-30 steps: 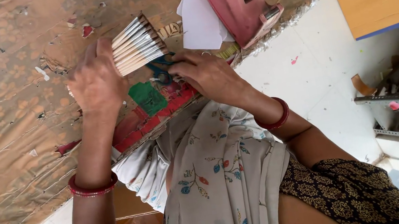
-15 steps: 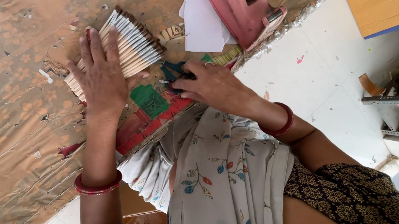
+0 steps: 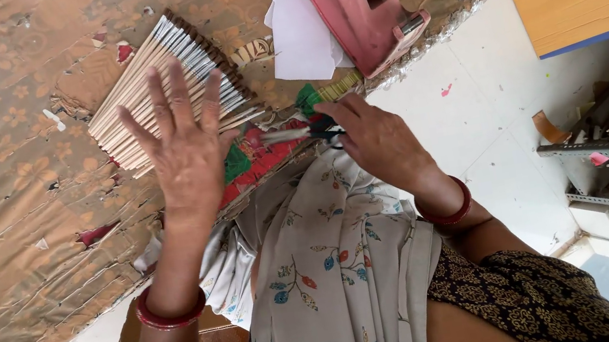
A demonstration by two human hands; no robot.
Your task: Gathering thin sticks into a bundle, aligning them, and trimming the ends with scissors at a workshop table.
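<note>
A: What are the hands doing?
B: The left hand [image 3: 186, 154] is spread flat, fingers apart, over a fan of thin sticks [image 3: 167, 87] lying on the tabletop [image 3: 1, 230]. Nothing is clamped in that grip.
A: And the other?
B: The right hand [image 3: 378, 142] has its grip closed on scissors [image 3: 298, 132], just beside the sticks at the tabletop edge.
A: Farther off?
B: White paper [image 3: 298, 32], then a pink tape dispenser [image 3: 354, 2] beside it.
</note>
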